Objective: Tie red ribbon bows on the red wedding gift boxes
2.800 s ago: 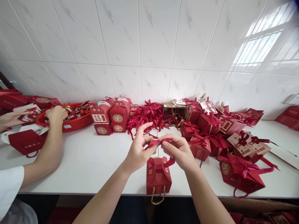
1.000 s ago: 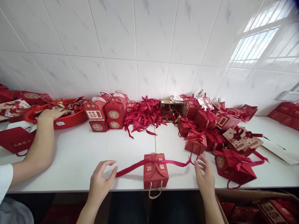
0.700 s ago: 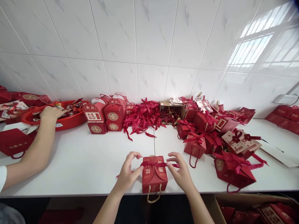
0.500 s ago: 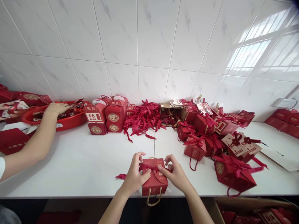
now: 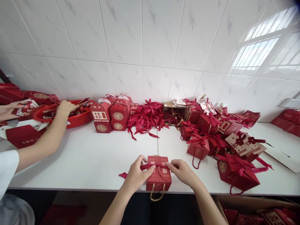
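Note:
A red gift box [image 5: 158, 182] with a tan rope handle sits at the front edge of the table in front of me. Across its top runs a red ribbon [image 5: 158, 165], crossed or knotted in the middle. My left hand [image 5: 136, 175] grips the ribbon at the box's left side, its thumb lying over the top near the knot. A loose ribbon end sticks out left of this hand. At the right side of the box, my right hand [image 5: 181, 172] pinches the ribbon between thumb and fingers.
Behind are a heap of red ribbons [image 5: 147, 117] and stacked red boxes [image 5: 118, 117]. Bow-tied boxes [image 5: 198, 145] crowd the right side. At left, another person's arm [image 5: 50, 137] reaches into a red basin [image 5: 81, 120]. An open carton [image 5: 257, 203] stands below the table edge.
My right hand has closed from a more spread grip into a pinch on the ribbon. The view has shifted slightly, so everything appears a little further right. The other person's hand stays at the basin.

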`<state>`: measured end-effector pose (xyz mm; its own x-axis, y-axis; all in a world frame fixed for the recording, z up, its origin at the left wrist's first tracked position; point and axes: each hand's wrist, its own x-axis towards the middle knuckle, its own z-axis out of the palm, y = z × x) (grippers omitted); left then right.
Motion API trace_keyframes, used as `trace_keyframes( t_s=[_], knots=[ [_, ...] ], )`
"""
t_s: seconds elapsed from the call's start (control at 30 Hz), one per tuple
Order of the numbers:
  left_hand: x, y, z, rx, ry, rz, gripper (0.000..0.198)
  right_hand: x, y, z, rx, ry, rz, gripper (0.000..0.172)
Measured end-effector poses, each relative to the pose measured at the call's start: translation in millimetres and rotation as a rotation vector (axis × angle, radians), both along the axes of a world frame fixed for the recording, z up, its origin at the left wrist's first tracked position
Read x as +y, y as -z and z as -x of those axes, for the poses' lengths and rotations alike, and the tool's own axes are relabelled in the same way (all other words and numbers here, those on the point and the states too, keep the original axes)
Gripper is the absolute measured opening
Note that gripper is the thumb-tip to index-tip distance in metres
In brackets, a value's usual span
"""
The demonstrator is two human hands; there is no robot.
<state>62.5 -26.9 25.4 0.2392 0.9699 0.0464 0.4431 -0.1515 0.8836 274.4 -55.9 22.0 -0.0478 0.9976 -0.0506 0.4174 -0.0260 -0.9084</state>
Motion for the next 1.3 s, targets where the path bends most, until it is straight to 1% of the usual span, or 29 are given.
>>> trace_keyframes(
  t_s=[0.1,0.13,0.2,0.27,0.33,0.4,0.5,0.57,0.63,0.7,0.77,0.83,0.93,0.97,1.0,1.03,1.07,1.13,1.2,1.23,1.3],
  knots=[
    [-3.8,-1.2,-0.4,0.013,-0.011,-0.108,0.037,-7.2,-7.4,1.8,0.178,-0.086,0.008,0.043],
    [-4.7,-0.6,-0.9,0.001,-0.029,-0.122,0.039,-9.4,-8.7,2.5,0.254,-0.107,0.022,0.042],
    [-5.8,2.4,-2.1,-0.048,-0.05,-0.089,0.039,-11.9,-6.9,3.8,0.391,-0.097,0.047,0.04],
    [-6.0,7.7,-3.4,-0.126,-0.049,-0.008,0.04,-11.2,1.2,4.5,0.55,-0.068,0.078,0.038],
    [-5.8,14.1,-5.1,-0.226,-0.046,0.073,0.044,-8.2,14.0,4.8,0.751,-0.072,0.12,0.037],
    [-6.1,19.9,-7.4,-0.342,-0.055,0.154,0.049,-4.4,28.0,4.8,0.902,-0.081,0.148,0.038],
    [-7.6,24.5,-11.8,-0.495,-0.092,0.279,0.053,0.1,44.6,4.9,0.962,-0.058,0.159,0.043],
    [-9.0,25.1,-14.7,-0.554,-0.108,0.338,0.053,2.4,51.1,5.1,0.979,-0.042,0.164,0.043],
    [-10.2,25.4,-16.3,-0.575,-0.111,0.364,0.051,4.3,53.8,5.1,0.98,-0.028,0.169,0.043],
    [-10.8,26.6,-15.8,-0.56,-0.111,0.357,0.05,5.6,52.6,4.8,0.962,-0.019,0.178,0.042],
    [-10.1,28.6,-12.8,-0.498,-0.099,0.305,0.048,5.4,47.1,3.7,0.937,-0.013,0.189,0.042],
    [-8.1,29.5,-7.6,-0.379,-0.092,0.194,0.041,3.3,37.2,1.0,0.855,-0.005,0.182,0.041],
    [-4.0,23.8,0.5,-0.161,-0.163,-0.093,0.025,-3.6,17.9,-6.4,0.547,-0.005,0.145,0.042],
    [-3.1,19.4,2.2,-0.099,-0.187,-0.203,0.021,-6.4,11.5,-9.8,0.433,-0.012,0.137,0.043],
    [-2.7,13.7,2.9,-0.05,-0.183,-0.303,0.018,-9.1,5.6,-13.3,0.341,-0.02,0.131,0.045],
    [-3.0,7.2,2.4,-0.009,-0.142,-0.383,0.016,-11.5,0.4,-16.8,0.281,-0.027,0.129,0.046],
    [-3.9,0.1,0.8,0.026,-0.07,-0.441,0.014,-13.4,-4.2,-20.2,0.24,-0.028,0.125,0.045],
    [-6.4,-13.6,-5.7,0.095,0.129,-0.491,0.011,-15.7,-12.2,-25.2,0.208,-0.011,0.1,0.044],
    [-8.2,-23.8,-15.1,0.165,0.28,-0.514,0.006,-15.9,-19.2,-26.8,0.247,0.007,0.058,0.043],
    [-8.3,-26.9,-20.1,0.197,0.319,-0.529,0.005,-15.4,-22.5,-26.1,0.286,0.007,0.037,0.043],
    [-6.4,-29.3,-29.3,0.244,0.34,-0.567,0.01,-13.9,-28.5,-22.7,0.379,-0.011,0.008,0.039]
  ],
)
